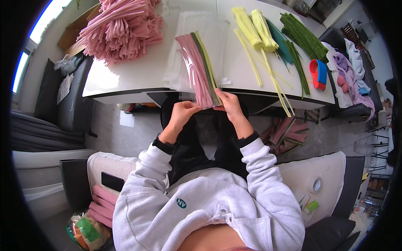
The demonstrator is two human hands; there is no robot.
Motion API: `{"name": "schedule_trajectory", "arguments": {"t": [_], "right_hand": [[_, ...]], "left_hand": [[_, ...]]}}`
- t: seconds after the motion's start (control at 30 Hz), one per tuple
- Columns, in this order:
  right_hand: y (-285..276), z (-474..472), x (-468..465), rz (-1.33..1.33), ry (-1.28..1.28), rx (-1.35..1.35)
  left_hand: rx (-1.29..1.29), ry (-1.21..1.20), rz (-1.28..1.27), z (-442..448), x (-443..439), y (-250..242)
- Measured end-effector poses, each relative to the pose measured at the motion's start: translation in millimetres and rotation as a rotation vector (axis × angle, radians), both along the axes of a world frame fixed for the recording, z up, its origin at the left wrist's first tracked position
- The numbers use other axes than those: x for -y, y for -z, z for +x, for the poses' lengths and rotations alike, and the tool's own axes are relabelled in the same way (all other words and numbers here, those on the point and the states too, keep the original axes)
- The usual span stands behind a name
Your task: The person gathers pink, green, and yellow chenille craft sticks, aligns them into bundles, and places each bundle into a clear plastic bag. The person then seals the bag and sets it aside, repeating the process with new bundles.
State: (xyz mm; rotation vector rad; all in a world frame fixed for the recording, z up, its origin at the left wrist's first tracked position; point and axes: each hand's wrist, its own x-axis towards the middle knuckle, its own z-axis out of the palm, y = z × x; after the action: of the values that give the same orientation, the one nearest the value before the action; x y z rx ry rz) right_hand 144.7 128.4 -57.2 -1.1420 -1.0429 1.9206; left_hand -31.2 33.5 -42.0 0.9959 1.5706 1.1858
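Observation:
A clear plastic bag [190, 67] filled with pink, dark green and yellow chenille stems [201, 75] lies lengthwise over the table's front edge. My left hand [182, 114] pinches the left corner of its near end between thumb and fingers. On the right side of that same end, my right hand [230, 106] grips the bag, thumb on top. Under the filled bag, more flat clear bags [176, 62] are spread on the white table [132, 77]. The fingertips under the bag are partly hidden.
A large heap of pink chenille stems [125, 31] sits at the table's back left. To the right lie yellow bundles [248, 26], green bundles [301, 36] and a red and blue band [319, 75]. Filled packs [284, 135] rest on the floor; a phone [112, 181] is on the sofa.

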Motion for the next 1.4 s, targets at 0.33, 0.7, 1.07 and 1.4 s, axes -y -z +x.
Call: {"name": "schedule_trajectory", "arguments": {"t": [0.33, 0.7, 1.07, 1.4], "right_hand": [[-15, -5, 28, 0.346, 0.029, 0.365], [-51, 36, 53, 0.377, -0.031, -0.094], [-30, 80, 55, 0.487, 0.040, 0.101], [-44, 120, 64, 0.299, 0.304, -0.236]], "left_hand": [[0.296, -0.146, -0.062, 12, -15, -24], [0.386, 0.129, 0.157, 41, 22, -52], [0.449, 0.211, 0.202, 89, 8, -37], [0.561, 0.397, 0.132, 130, -16, -55]]}}
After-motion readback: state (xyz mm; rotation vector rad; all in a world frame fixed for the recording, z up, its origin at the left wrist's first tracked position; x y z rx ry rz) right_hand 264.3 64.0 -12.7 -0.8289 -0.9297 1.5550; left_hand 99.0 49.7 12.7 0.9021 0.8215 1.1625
